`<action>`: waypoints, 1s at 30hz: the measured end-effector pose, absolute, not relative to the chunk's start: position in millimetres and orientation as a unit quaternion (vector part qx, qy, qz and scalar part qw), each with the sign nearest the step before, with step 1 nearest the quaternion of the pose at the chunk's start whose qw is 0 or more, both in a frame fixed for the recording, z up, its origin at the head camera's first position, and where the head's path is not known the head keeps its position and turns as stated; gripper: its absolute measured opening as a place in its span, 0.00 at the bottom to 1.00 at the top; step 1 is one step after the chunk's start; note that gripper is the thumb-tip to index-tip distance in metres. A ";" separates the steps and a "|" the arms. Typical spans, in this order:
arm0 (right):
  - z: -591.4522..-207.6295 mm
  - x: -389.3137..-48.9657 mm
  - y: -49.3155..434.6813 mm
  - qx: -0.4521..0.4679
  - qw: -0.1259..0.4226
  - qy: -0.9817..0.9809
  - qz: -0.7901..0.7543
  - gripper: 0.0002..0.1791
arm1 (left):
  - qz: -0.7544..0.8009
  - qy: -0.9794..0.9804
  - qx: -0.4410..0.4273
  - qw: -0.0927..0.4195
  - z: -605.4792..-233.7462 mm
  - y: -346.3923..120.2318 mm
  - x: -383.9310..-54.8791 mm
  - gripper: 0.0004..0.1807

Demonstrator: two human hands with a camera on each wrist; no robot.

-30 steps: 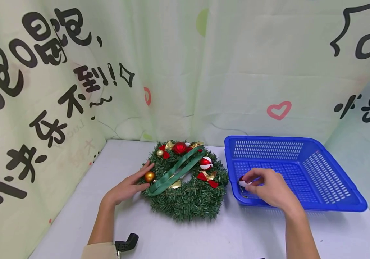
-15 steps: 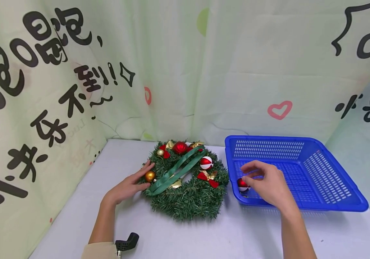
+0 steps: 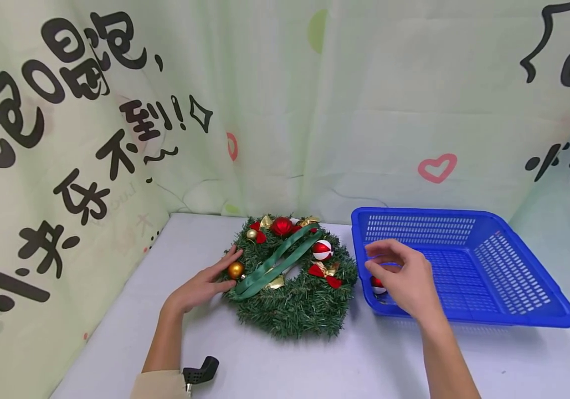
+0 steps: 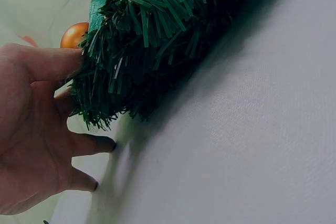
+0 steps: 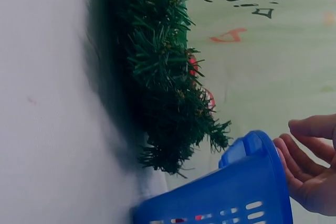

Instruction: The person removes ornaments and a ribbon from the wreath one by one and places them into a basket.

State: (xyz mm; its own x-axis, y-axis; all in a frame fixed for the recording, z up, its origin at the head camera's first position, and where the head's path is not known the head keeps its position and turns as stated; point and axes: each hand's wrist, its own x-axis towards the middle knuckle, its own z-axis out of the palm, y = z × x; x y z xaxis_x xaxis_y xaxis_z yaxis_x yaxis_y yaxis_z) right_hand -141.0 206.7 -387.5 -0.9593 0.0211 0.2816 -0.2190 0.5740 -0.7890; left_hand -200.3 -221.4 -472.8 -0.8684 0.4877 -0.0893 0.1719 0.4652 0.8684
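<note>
A green wreath [image 3: 294,316] lies on the table, trimmed with a green ribbon [image 3: 285,255], red-and-gold bows and baubles. My left hand [image 3: 205,285] rests at its left edge, thumb and forefinger on either side of a gold bauble [image 3: 236,270]. In the left wrist view the other fingers [image 4: 92,144] reach down beside the greenery. My right hand [image 3: 406,277] hovers over the near left corner of the blue basket [image 3: 524,317], its fingers bent with nothing between them. Below it, a red-and-white bauble [image 3: 377,286] sits in the basket, partly hidden by the hand.
On the wreath are a red bauble [image 3: 282,226], a striped bauble [image 3: 322,250] and a red bow [image 3: 325,274]. A black device [image 3: 201,370] is by the left sleeve. A printed curtain [image 3: 265,111] hangs behind the table.
My right hand has let go of the red-and-white bauble in the basket and risen slightly to the left. The left hand keeps its place on the wreath. The head view has turned slightly left.
</note>
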 end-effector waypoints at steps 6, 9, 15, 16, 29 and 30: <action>-387.3 -143.9 197.2 0.066 0.115 -0.877 0.463 0.15 | 0.473 0.843 0.196 0.162 -473.4 -220.9 -201.7 0.40; -384.8 -145.7 192.7 0.076 0.109 -0.873 0.469 0.15 | 0.475 0.842 0.198 0.163 -473.0 -220.4 -202.3 0.40; -383.3 -151.4 184.3 0.099 0.096 -0.862 0.488 0.16 | 0.477 0.842 0.195 0.161 -474.3 -220.5 -201.4 0.40; -383.9 -152.6 183.0 0.100 0.094 -0.861 0.490 0.16 | 0.477 0.842 0.194 0.161 -474.4 -220.6 -201.4 0.40; -384.1 -167.7 160.9 0.097 0.029 -0.862 0.496 0.21 | 0.477 0.841 0.197 0.160 -474.8 -221.0 -201.4 0.40; -384.4 -168.9 159.2 0.096 0.025 -0.863 0.496 0.21 | 0.478 0.841 0.197 0.160 -475.1 -221.0 -201.3 0.40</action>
State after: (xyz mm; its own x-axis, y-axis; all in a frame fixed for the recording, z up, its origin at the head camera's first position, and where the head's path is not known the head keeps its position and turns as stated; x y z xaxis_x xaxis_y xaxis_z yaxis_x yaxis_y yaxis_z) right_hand -168.9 159.2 -384.4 -0.9803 -0.1408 0.1386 -0.1907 0.4904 -0.8504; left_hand -201.3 -221.0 -475.1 -0.8713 0.4842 -0.0803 0.1791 0.4659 0.8665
